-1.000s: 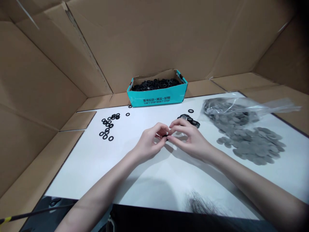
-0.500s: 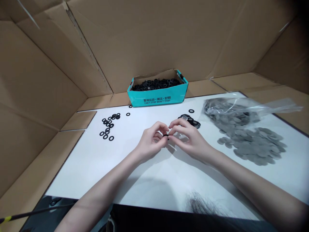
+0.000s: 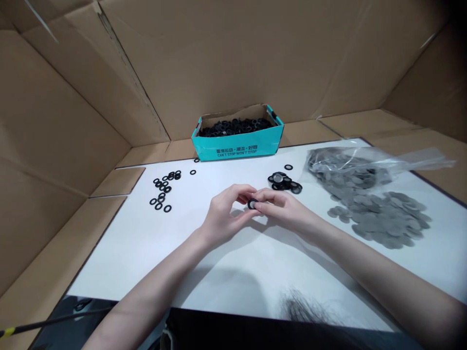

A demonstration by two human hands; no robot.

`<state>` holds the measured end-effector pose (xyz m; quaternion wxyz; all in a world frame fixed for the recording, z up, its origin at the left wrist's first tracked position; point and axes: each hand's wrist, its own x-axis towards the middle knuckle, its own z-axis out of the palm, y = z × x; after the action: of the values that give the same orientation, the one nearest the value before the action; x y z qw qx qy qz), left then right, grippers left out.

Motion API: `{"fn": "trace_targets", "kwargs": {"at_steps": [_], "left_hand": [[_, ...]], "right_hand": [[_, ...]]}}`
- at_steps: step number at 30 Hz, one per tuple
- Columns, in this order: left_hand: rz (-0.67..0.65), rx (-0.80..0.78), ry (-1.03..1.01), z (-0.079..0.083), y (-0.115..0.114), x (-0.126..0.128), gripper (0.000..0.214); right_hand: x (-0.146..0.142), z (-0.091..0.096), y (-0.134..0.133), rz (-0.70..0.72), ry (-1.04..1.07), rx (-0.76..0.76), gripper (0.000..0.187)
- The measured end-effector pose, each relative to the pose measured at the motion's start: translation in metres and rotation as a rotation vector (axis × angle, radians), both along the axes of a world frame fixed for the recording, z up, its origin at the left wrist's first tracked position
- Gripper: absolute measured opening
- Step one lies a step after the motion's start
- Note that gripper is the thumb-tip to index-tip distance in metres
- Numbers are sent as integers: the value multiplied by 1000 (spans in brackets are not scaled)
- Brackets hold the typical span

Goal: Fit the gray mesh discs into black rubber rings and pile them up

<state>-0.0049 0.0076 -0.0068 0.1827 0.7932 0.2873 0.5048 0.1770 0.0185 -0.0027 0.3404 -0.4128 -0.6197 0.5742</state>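
Note:
My left hand (image 3: 226, 214) and my right hand (image 3: 282, 210) meet over the middle of the white table (image 3: 226, 272). Both pinch one small black ring with a grey disc in it (image 3: 252, 203), held between the fingertips. Just behind my right hand lies a small heap of black rings with grey discs (image 3: 284, 181). Loose black rings (image 3: 164, 190) are scattered to the left of my left hand.
A teal box (image 3: 239, 145) full of black rings stands at the back. A pile of grey discs (image 3: 379, 218) spills from a clear plastic bag (image 3: 350, 167) on the right. Cardboard walls (image 3: 65, 121) enclose the table on three sides.
My right hand has dropped and drawn back a little, uncovering the heap behind it. The ring between my fingertips has turned so its face shows.

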Motion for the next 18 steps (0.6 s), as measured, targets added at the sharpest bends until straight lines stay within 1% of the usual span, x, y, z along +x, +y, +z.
{"fn": "trace_targets", "kwargs": {"at_steps": [3,7,13,18], "left_hand": [[10,56,43,0,0,0,33],[18,76,92,-1,-1,1,33],[11,98,62,-3,-2,2,34],[11,132,86,0,-2,1,32]], "right_hand": [[-1,0,-2,13,43,-59,31],[-1,-2,-3,14,69,-107,30],[-1,-4,-3,16,94,-134,30],[-1,-5,-3,46,167,-115,27]]}}
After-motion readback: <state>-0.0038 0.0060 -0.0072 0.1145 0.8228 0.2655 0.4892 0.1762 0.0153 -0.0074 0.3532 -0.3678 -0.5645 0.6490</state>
